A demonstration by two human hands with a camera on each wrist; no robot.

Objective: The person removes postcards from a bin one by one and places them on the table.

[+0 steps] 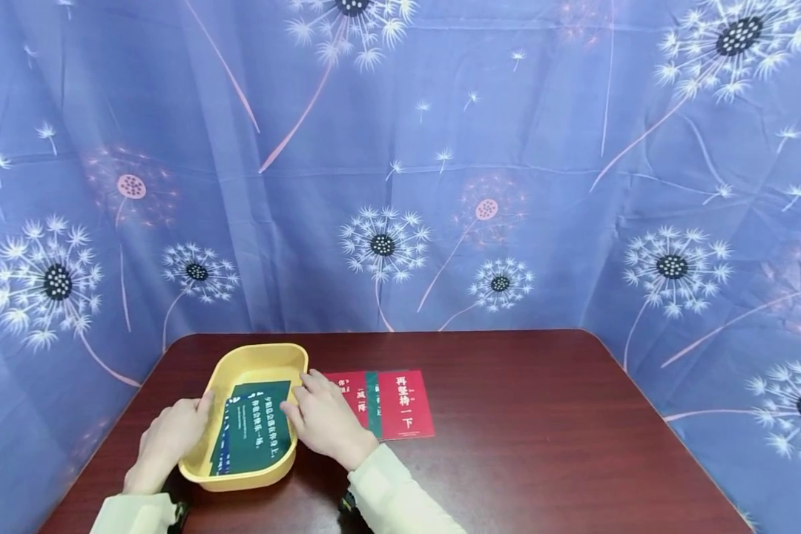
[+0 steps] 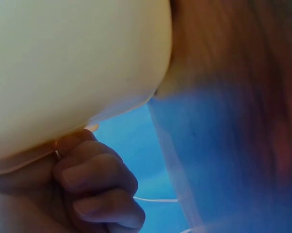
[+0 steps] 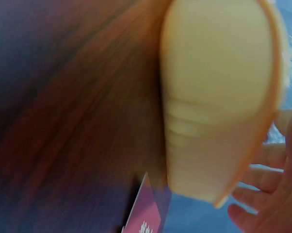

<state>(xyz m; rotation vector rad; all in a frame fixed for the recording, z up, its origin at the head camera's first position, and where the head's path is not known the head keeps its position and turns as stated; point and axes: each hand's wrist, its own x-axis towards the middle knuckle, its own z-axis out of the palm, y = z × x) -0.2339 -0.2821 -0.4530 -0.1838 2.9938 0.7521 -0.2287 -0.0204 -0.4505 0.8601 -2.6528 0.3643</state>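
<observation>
A yellow plastic tray stands at the table's left side, with a few dark green and blue printed cards overlapping inside. My left hand grips the tray's left rim; in the left wrist view its fingers are curled below the tray's wall. On the opposite rim, my right hand holds the tray with the thumb over the edge. The right wrist view shows its fingers spread along the outside of the rim. Right of the tray lie overlapping red cards and a green one, partly behind my right hand.
Dark reddish-brown wood forms the table top, which stretches to the right of the cards. A blue curtain with dandelion prints hangs behind the table and along both sides.
</observation>
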